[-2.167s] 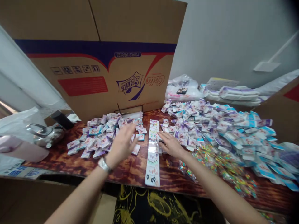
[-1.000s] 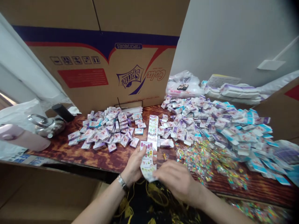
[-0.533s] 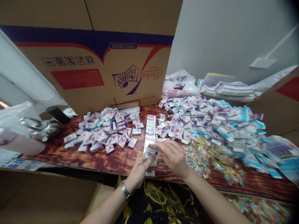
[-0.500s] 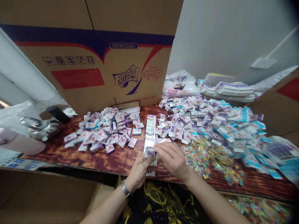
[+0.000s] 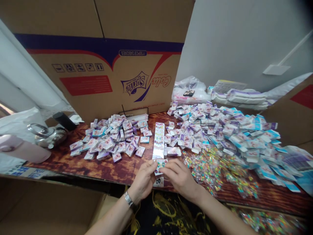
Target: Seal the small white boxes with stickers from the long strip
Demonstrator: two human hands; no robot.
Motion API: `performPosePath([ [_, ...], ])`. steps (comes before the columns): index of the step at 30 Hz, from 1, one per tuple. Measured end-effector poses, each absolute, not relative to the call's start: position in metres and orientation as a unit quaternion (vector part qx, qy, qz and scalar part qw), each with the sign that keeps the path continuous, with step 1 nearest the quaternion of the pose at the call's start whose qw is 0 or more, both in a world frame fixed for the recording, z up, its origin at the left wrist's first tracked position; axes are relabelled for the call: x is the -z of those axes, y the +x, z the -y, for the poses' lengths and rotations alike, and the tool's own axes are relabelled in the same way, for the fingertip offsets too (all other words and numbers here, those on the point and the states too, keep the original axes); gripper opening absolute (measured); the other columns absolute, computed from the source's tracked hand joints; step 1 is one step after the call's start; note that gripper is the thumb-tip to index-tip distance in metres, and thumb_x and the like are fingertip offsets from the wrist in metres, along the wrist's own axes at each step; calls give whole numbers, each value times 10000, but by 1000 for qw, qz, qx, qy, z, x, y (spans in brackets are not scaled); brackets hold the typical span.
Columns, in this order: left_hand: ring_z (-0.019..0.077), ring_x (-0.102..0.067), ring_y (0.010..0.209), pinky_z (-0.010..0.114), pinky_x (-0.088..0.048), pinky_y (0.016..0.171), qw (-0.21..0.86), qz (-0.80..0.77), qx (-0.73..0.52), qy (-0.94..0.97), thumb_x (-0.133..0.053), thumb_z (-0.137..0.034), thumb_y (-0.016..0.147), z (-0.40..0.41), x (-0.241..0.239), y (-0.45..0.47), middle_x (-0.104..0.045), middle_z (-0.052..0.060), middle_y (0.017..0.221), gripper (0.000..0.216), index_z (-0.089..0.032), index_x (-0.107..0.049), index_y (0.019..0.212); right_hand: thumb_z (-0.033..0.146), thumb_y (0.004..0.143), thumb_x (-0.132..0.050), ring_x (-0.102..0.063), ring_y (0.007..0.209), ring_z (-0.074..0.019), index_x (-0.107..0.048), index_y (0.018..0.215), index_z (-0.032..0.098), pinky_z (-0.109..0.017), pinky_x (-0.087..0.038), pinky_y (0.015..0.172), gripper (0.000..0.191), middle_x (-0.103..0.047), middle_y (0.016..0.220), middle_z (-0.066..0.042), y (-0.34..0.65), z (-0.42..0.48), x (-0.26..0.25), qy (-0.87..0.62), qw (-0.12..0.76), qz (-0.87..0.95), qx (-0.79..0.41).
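My left hand (image 5: 143, 179) and my right hand (image 5: 181, 179) pinch a small white sticker sheet (image 5: 160, 165) with coloured round pictures, one at each side. Under and beyond it a long strip of similar sticker sheets (image 5: 159, 138) lies on the table; its near end (image 5: 158, 182) shows below my fingers. Just to the right of the strip lies a flat small carton (image 5: 173, 151). Small purple-and-white boxes (image 5: 107, 144) are heaped to the left. A larger heap of open-ended little cartons (image 5: 210, 125) spreads to the right, behind tiny bags of colourful pieces (image 5: 207, 168).
A large cardboard box (image 5: 93, 104) stands at the back. On the left are a metal kettle (image 5: 49, 138) and a pink bottle (image 5: 26, 150). Plastic bags (image 5: 190, 86) lie at the back right, and more colourful bags (image 5: 266, 222) sit below the table edge.
My right hand has lowered and now grips the sheet's right side. The sheet, partly covered by my fingers before, now shows its coloured pictures. The view has shifted slightly.
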State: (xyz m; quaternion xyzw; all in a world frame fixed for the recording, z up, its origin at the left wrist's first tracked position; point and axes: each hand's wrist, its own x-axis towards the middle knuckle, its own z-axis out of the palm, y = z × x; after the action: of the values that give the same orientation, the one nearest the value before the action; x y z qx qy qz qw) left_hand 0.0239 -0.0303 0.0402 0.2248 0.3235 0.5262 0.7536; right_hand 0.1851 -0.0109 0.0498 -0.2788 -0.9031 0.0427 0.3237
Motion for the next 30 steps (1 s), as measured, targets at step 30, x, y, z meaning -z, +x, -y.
performPosePath([
  [30,203,-623,767,281,-451,721,386,-505,-383,670,-534,-294,844,29,-6,22,-684,53,854,227,-240,-630,1042,346,778,-563,-548,662,-168,-620,734,177,-248,-385,604,183,-626,714,-13,218,-61,19,-633,299,652,-290],
])
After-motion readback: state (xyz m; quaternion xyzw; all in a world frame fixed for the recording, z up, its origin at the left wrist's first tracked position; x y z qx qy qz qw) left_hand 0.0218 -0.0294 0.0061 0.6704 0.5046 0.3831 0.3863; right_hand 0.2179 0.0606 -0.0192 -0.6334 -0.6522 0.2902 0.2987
